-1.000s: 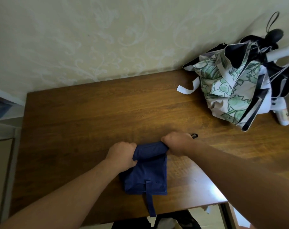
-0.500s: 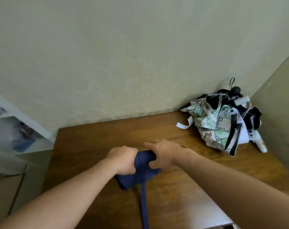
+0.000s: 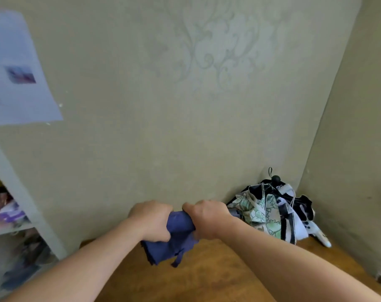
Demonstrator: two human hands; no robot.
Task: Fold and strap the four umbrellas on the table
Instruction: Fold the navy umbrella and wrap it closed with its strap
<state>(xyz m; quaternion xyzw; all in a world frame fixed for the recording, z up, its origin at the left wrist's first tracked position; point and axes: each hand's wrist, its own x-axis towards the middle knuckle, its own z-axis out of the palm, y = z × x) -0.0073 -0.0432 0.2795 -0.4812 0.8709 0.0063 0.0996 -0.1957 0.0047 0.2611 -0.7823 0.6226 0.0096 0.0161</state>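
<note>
We are taking the wooden table (image 3: 217, 277) as our landmark. Nearest the camera, two bare forearms are reaching in over its near edge.

Above the table's middle, we are seeing the left hand (image 3: 153, 221) curling its fingers round the left end of the navy umbrella (image 3: 174, 236). The right hand (image 3: 207, 217) is wrapping round the right end of the same roll, knuckles up. Both hands are grasping, close together, with only a short stretch of the rolled blue cloth showing between them.

The navy umbrella is sitting above the table's middle, in both hands; we cannot tell whether any part of it is touching the wood. Loose folds of its fabric are hanging down below the hands, and its strap (image 3: 178, 258) is dangling from the lower edge, unfastened.

Farther back, at the table's far right corner, we are noting a heap of other umbrellas (image 3: 270, 212): a pale one with a green leaf print, black and white cloth tangled with it, a black knob with a loop on top, and a white handle (image 3: 321, 236) poking out toward the table's right edge.

Behind the table, patterned wallpaper (image 3: 217, 51) is covering the wall. Left of the table, a white shelf unit (image 3: 21, 197) is holding blurred items, and a sheet of paper (image 3: 17, 73) is hanging above it.
</note>
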